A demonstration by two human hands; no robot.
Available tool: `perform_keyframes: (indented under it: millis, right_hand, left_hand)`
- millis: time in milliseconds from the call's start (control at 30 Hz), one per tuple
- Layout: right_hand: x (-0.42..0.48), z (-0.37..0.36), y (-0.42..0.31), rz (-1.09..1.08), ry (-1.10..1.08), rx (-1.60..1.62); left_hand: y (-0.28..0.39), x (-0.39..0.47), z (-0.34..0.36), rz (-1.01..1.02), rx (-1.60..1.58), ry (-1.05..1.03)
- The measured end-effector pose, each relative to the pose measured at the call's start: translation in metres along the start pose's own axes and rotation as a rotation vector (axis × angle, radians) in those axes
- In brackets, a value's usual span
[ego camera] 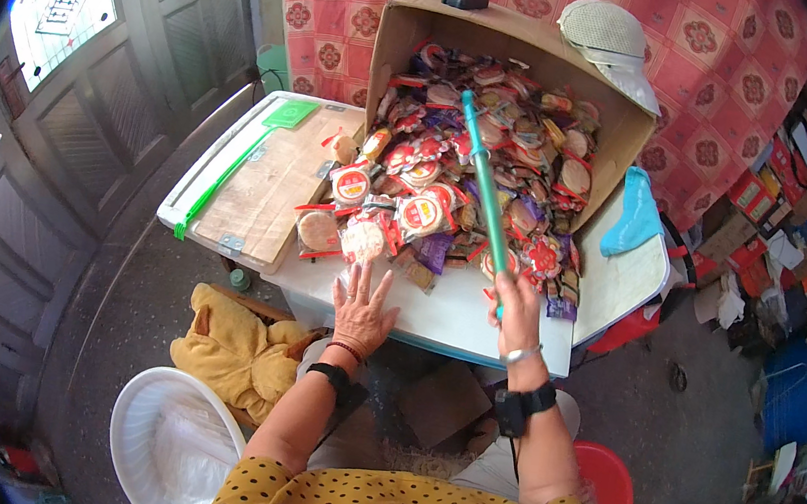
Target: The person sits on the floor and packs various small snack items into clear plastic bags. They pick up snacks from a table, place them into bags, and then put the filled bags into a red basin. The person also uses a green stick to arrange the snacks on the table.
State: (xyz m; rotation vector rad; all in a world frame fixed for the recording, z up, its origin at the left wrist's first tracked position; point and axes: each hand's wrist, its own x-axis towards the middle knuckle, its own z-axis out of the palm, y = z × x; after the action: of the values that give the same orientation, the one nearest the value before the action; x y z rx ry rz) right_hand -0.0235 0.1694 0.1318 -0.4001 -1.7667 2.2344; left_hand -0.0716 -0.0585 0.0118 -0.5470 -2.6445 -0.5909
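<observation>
My right hand point(519, 313) is closed around the lower end of a green and turquoise stick point(487, 194). The stick slants up over a heap of individually wrapped crackers and biscuits point(427, 153), and its tip reaches the middle of the heap. The heap spills from a cardboard box point(621, 143) lying on its side, its opening towards me. At the front of the white table point(432, 327), my left hand point(363, 316) is spread palm down. Its fingertips are right by a round wrapped cracker point(363, 241); whether they touch it I cannot tell.
A green fly swatter point(233, 163) lies on a wooden board point(271, 190) at left. A blue cloth point(634, 216) rests at right; a pale hat point(610, 47) and a black object point(465, 0) sit on the box. Below stand a white basket point(126, 422) and a red basin point(605, 488).
</observation>
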Motion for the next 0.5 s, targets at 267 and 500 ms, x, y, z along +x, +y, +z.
perform_keyframes:
  millis: [267,500]
  right_hand:
    - [0.097,0.001,-0.009,-0.271,0.219,-0.317]
    - [0.117,0.011,-0.012,-0.152,0.245,-0.361]
  left_hand:
    - [0.002,0.003,-0.002,0.009,-0.008,-0.002]
    - [0.003,0.002,-0.005,0.001,-0.010,-0.019]
